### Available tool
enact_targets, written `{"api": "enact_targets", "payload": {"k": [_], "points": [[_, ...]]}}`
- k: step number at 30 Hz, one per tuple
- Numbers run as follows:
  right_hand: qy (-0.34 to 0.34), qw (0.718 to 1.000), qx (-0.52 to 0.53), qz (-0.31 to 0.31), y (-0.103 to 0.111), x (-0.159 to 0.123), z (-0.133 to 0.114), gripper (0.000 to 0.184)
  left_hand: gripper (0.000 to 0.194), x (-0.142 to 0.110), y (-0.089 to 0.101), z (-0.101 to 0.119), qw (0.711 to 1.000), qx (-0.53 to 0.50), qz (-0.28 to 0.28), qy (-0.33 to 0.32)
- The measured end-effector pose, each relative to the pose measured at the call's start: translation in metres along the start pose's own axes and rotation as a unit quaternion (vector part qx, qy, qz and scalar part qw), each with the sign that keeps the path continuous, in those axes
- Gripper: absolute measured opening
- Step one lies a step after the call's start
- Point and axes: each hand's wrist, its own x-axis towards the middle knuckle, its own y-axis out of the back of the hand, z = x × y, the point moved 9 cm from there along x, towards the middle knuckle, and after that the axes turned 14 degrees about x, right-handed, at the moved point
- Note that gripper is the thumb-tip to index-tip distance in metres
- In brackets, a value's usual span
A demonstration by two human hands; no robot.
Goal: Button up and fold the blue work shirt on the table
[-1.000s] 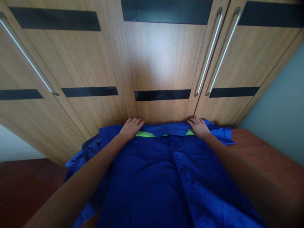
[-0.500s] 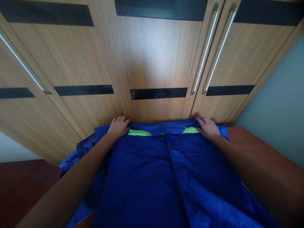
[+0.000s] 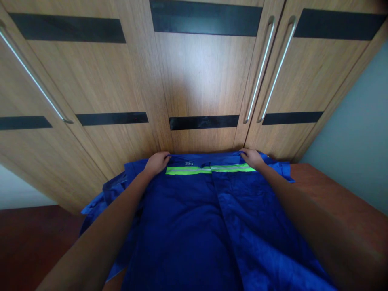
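While arms stretch forward, left hand (image 3: pixel 157 162) and right hand (image 3: pixel 252 158), fingers curled, gripping blue jacket (image 3: pixel 194 226) top edge.

A wooden wardrobe (image 3: pixel 194 81) with black stripes and long metal handles (image 3: pixel 269 68) stood behind a reddish-brown table (image 3: pixel 333 198); a grey wall (image 3: pixel 363 133) showed at right.

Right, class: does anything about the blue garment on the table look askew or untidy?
Mostly neat. The blue garment lies flat, its yellow-green stripe straight between the left hand and right hand. Only the bunched sleeve at the left edge looks crumpled, spilling sideways on the table.
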Motion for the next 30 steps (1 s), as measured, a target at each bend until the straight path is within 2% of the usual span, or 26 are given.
{"api": "enact_targets", "payload": {"k": [5,7,9,12,14,16,19,21,23,25,27,30], "points": [[-0.017,0.998,0.049,0.046,0.053,0.013,0.002,0.033,0.035,0.003,0.049,-0.005,0.996,-0.043,0.072,0.014],[-0.002,0.996,0.072,0.059,0.081,0.009,-0.005,0.033,0.035,-0.002,0.076,-0.004,0.994,-0.059,0.096,0.004],[0.026,0.991,0.106,0.074,0.111,-0.004,-0.017,0.033,0.035,-0.018,0.107,0.003,0.989,-0.076,0.122,-0.026],[0.074,0.983,0.138,0.092,0.156,-0.045,-0.038,0.032,0.032,-0.066,0.151,0.021,0.983,-0.083,0.144,-0.078],[0.108,0.983,0.129,0.07,0.176,-0.084,-0.053,0.03,0.029,-0.109,0.166,0.039,0.983,-0.078,0.128,-0.11],[0.141,0.982,0.112,0.052,0.187,-0.131,-0.064,0.025,0.026,-0.157,0.17,0.055,0.983,-0.06,0.12,-0.128],[0.163,0.982,0.09,-0.027,0.169,-0.202,-0.072,0.02,0.023,-0.221,0.15,0.08,0.984,-0.027,0.1,-0.148],[0.16,0.982,0.037,-0.091,0.138,-0.246,-0.072,0.021,0.023,-0.252,0.123,0.098,0.983,-0.007,0.064,-0.172],[0.158,0.977,-0.008,-0.146,0.104,-0.281,-0.074,0.032,0.027,-0.272,0.094,0.114,0.985,0.021,0.018,-0.172],[0.143,0.977,-0.031,-0.157,0.078,-0.301,-0.077,0.051,0.037,-0.282,0.076,0.127,0.986,0.048,-0.008,-0.161],[0.124,0.979,-0.029,-0.161,0.058,-0.308,-0.08,0.065,0.053,-0.283,0.068,0.14,0.985,0.058,-0.018,-0.162],[0.083,0.979,-0.009,-0.187,0.034,-0.305,-0.08,0.066,0.071,-0.276,0.058,0.154,0.981,0.051,-0.051,-0.182]]}}
